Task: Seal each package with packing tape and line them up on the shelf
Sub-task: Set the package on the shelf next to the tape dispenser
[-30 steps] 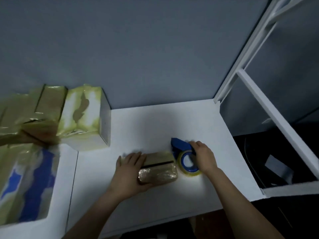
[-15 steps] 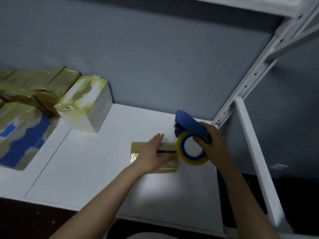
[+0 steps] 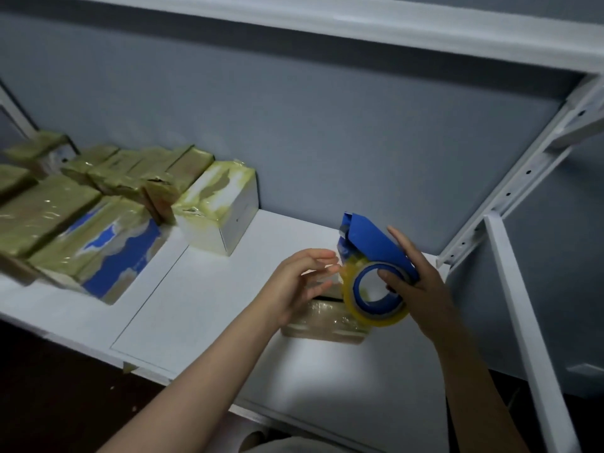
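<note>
Shelf (image 3: 202, 315) holds taped packages (image 3: 49, 210) (right hand (image 3: 421, 289) grips dispenser (image 3: 372, 243)).

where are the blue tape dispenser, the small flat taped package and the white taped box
blue plastic tape dispenser (image 3: 372, 245), head view, on its blue cover
small flat tape-wrapped package (image 3: 327, 318), head view, on its glossy top face
white cardboard box with tape on top (image 3: 243, 214), head view, on its bare white side

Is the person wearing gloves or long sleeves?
No gloves: the left hand and right hand are bare, with no ring or watch that I can see. The left arm and right arm are bare too, all the way to the picture's edge, so no sleeves show.
</note>
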